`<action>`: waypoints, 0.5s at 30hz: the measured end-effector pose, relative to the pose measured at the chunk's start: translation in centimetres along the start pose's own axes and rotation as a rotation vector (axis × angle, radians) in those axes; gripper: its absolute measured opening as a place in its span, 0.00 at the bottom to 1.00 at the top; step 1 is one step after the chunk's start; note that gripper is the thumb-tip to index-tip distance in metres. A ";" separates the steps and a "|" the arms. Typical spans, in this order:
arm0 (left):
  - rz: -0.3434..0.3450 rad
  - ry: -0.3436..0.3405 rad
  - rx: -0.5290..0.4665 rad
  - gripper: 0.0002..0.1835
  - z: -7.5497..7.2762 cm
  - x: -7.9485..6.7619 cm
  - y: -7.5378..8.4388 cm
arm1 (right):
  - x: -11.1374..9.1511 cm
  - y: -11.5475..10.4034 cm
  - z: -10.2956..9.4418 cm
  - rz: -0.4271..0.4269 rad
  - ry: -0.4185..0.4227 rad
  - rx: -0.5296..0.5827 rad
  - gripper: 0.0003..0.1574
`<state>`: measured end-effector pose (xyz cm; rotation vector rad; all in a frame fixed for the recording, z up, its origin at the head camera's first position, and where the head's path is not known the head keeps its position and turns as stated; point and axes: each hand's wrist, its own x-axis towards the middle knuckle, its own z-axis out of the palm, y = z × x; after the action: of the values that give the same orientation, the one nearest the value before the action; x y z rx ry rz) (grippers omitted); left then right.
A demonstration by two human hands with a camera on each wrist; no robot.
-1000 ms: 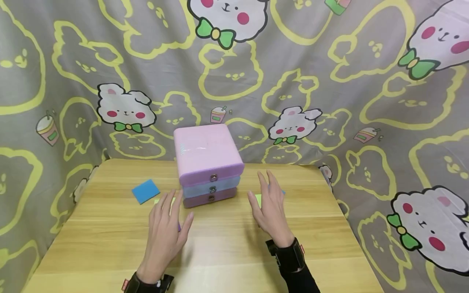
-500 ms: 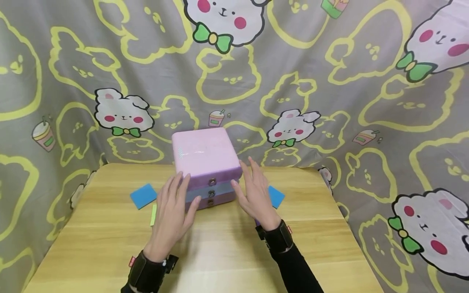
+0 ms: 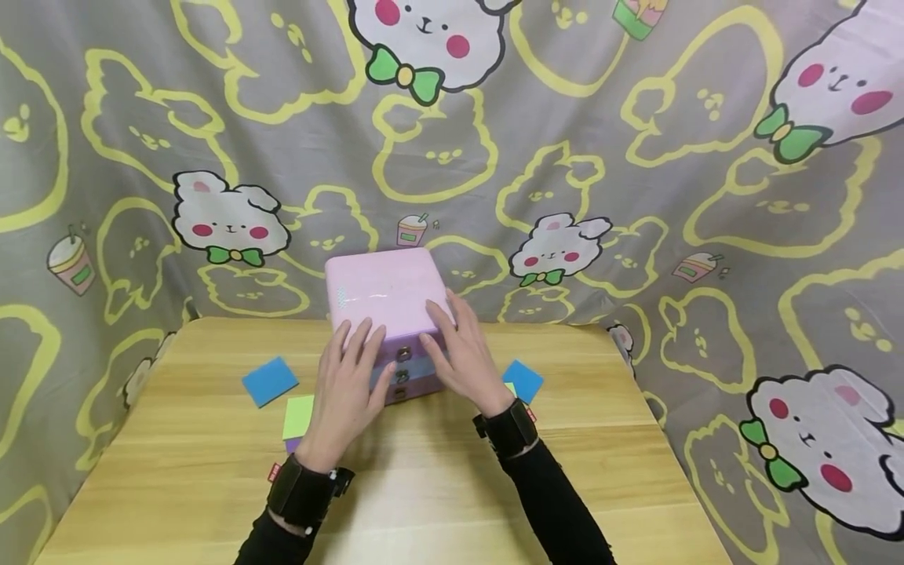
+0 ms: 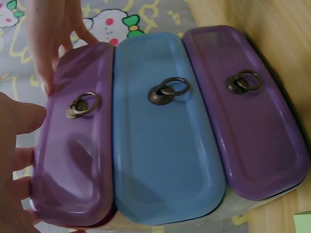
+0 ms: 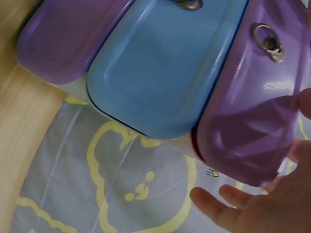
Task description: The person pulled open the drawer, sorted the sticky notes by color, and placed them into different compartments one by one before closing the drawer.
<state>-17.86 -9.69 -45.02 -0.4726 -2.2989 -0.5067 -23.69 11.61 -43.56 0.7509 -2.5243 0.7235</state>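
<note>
A small three-drawer box [image 3: 384, 286] with a pink top stands at the back of the table. Its top drawer [image 4: 82, 155] is purple, the middle drawer [image 4: 165, 145] blue and the bottom drawer [image 4: 252, 136] purple; each has a metal ring pull, and all look closed. My left hand [image 3: 346, 400] lies over the box's front left corner, fingers extended at the top drawer's upper edge. At the front right corner is my right hand [image 3: 468, 357], its fingers spread over the top and side. Whether every finger touches cannot be told.
Left of the box lie a blue square [image 3: 271, 381], a yellow-green square [image 3: 298, 416] and a purple piece [image 3: 293, 445], partly hidden by the left hand. To the right are another blue square [image 3: 524, 380] and a green edge [image 3: 510, 388]. A patterned curtain [image 3: 445, 157] hangs behind the table [image 3: 593, 471].
Both hands have moved forward and inward from above the table to the box's front corners. The box has not visibly moved on the table.
</note>
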 end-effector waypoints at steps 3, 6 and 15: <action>-0.012 0.011 0.016 0.28 0.4 -0.2 -0.2 | 0.1 0.3 0.6 -0.010 -0.003 0.035 0.32; -0.028 0.011 0.021 0.26 0.8 -0.3 -0.5 | 0.0 0.6 1.1 -0.015 0.028 0.054 0.32; -0.064 0.074 0.013 0.23 1.9 -0.9 -0.7 | -0.4 1.0 2.5 -0.021 0.153 0.072 0.31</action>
<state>-18.69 -9.57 -47.02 -0.3696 -2.2508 -0.5319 -24.56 11.00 -46.06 0.7164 -2.3611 0.8354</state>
